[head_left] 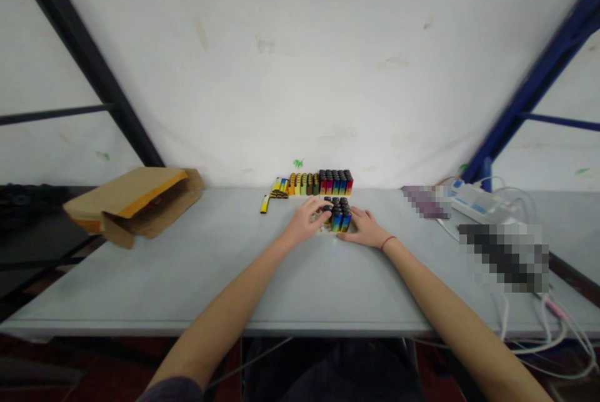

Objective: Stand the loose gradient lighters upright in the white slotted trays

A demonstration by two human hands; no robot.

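In the head view, several black-topped blue and yellow cylinders stand upright in a tight group between my hands. My left hand is at their left side, thumb and index finger curled around a black-topped piece at the group's edge. My right hand rests on the table along their right side, its thumb in front and fingers apart. Behind stand rows of red and blue cylinders with black tops and yellow to dark green ones. Yellow pieces lie left of these rows, with a single one apart.
An open cardboard box lies on the grey table at the left. At the right are a white power strip, cables, and two blurred-out items. A white wall rises behind the table.
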